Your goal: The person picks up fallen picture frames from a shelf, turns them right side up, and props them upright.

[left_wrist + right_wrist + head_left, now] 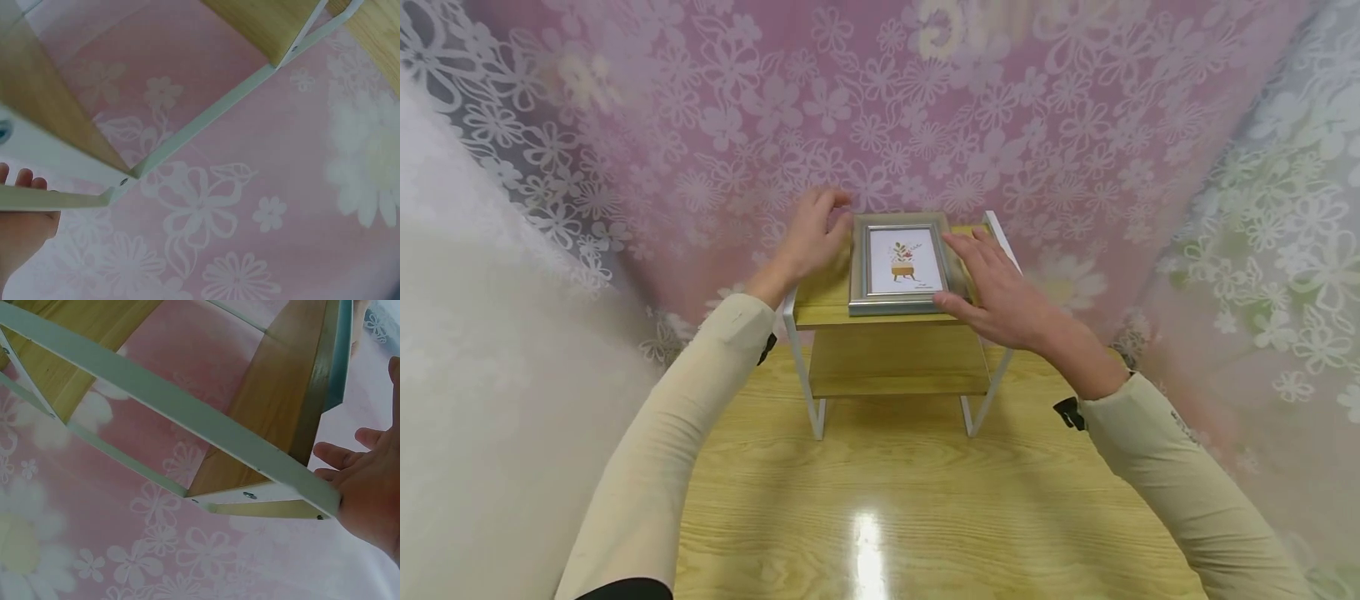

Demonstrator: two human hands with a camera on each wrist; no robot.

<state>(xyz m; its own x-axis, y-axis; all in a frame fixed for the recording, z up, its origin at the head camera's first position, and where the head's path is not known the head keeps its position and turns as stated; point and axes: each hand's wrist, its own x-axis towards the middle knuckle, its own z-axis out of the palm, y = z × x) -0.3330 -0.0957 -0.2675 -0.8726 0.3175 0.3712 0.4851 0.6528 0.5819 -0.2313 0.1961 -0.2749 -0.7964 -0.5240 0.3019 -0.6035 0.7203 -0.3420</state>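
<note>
A silver picture frame [898,307] lies face up on the wooden top of a small two-tier side table [820,310]. Its print [904,260] shows a plant in an orange pot on legs. My left hand [812,233] hovers at the frame's left side, fingers loosely bent and fingertips near its upper left corner. On the other side, my right hand [1000,287] has its fingers spread, with thumb and fingertips right at the frame's right edge. From below, the right wrist view catches the picture frame's edge [339,369] sticking out past the tabletop, beside the right hand [375,481].
White metal legs [803,379] carry the table and its lower wooden shelf [895,362]. Pink floral curtain [880,125] hangs close behind, with pale curtains at both sides. Wood-grain flooring [925,500] with a bright reflection spreads in front.
</note>
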